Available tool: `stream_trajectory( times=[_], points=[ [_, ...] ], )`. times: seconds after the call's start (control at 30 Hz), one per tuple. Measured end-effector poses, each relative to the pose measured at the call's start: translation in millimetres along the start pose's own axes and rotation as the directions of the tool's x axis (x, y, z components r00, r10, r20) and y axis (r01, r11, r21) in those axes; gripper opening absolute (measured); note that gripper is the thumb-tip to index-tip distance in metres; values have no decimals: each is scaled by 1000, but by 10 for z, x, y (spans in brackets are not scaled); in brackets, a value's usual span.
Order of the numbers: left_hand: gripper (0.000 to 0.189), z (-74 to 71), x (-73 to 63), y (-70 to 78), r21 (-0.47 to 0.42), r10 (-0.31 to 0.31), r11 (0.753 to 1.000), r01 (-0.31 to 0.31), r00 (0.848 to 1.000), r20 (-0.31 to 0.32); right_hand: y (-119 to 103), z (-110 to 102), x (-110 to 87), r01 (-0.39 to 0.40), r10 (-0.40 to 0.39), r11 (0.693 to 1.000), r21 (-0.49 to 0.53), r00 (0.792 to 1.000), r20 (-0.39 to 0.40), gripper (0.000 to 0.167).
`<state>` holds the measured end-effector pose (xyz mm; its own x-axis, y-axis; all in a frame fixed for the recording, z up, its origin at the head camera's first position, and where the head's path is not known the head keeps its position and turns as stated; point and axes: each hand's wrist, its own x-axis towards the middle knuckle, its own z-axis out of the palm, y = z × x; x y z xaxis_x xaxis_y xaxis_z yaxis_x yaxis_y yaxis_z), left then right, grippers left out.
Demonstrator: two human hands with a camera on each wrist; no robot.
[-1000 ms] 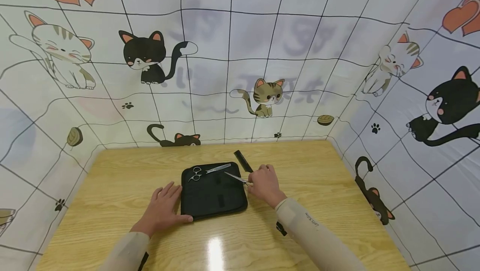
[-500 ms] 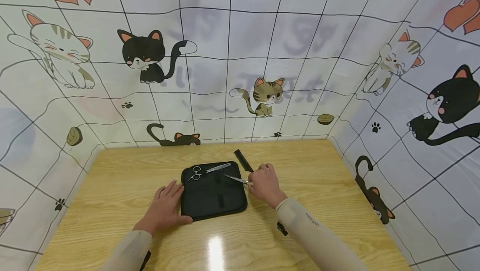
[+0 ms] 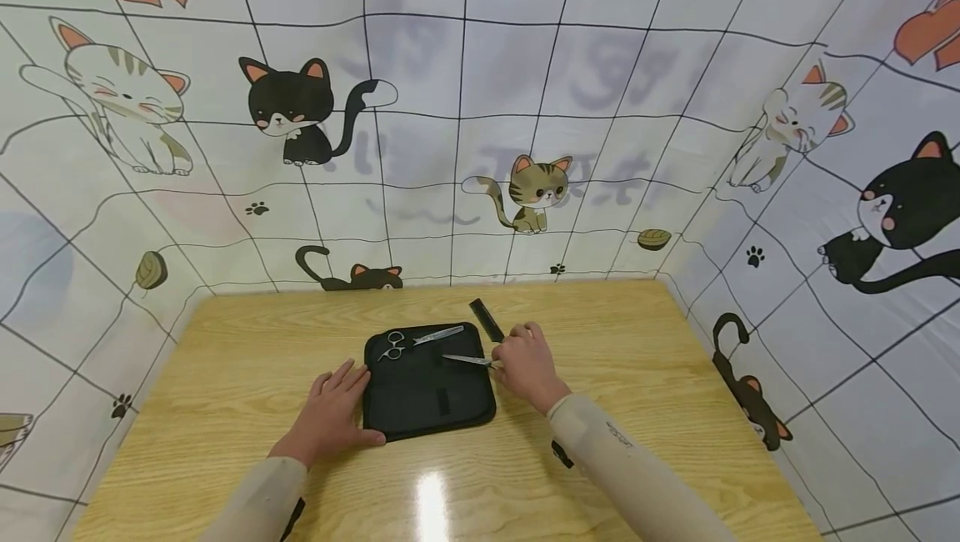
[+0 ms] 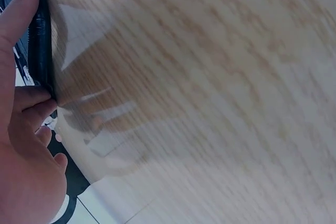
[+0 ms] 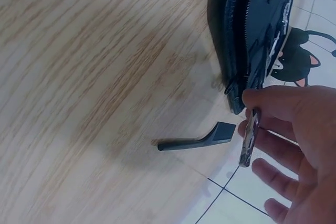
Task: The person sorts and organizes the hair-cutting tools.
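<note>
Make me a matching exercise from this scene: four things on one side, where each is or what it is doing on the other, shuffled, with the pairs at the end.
Things
1. Left hand
2. Comb
3. Unheld scissors
4. Right hand

Places or states
A. on the black case, near its far edge
B. gripping the other scissors
C. touching the left side of the black case
D. on the table, by the black case's far right corner

Pairs: 1-C, 2-D, 3-A, 4-B

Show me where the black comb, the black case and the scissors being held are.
Black comb (image 3: 487, 320): head view, middle of its length.
Black case (image 3: 407, 396): head view, bare upper face.
Held scissors (image 3: 467, 359): head view, on the blades.
</note>
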<state>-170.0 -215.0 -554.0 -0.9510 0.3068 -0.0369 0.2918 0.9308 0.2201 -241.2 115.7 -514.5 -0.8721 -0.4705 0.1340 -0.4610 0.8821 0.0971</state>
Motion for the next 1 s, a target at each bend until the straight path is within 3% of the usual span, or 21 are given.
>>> stream_trajectory(
  times=[0.37, 1.0],
  points=[
    [111, -8, 26, 5, 45, -2, 999, 0, 1000, 31, 7, 51, 107, 49, -52, 997, -56, 997, -51, 12],
    [112, -19, 20, 13, 2, -16, 1000, 16, 999, 33, -8, 150, 251, 83, -86, 994, -78, 996, -37, 12]
  ],
)
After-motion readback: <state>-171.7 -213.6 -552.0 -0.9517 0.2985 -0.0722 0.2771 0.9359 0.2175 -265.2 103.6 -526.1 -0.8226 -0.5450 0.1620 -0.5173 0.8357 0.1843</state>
